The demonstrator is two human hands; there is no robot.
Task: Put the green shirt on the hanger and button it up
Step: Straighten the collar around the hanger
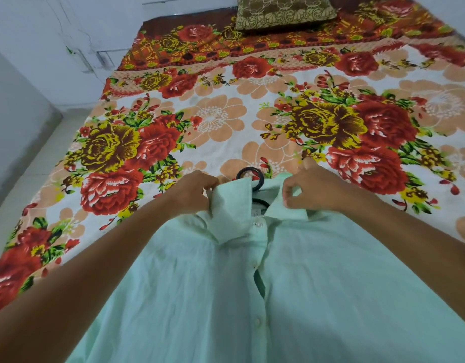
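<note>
Head view, green shirt (pixel 278 284) collar pinched by left hand (pixel 192 191), right hand (pixel 312 191)

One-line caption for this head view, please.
Both hands, left hand and right hand, pinch the green shirt collar over a black hanger on a floral bedsheet.

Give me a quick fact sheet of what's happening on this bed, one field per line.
Setting: bed covered by a floral sheet, a brown cushion at its far end
Garment: pale green shirt lying front up on the sheet
Hanger: black hook showing above the collar; the rest is hidden inside the shirt
Left hand: pinches the left collar flap
Right hand: pinches the right collar flap
Buttons: top one looks fastened; the front gapes open just below it
Stage: shirt on the hanger, buttoning seemingly unfinished
</note>
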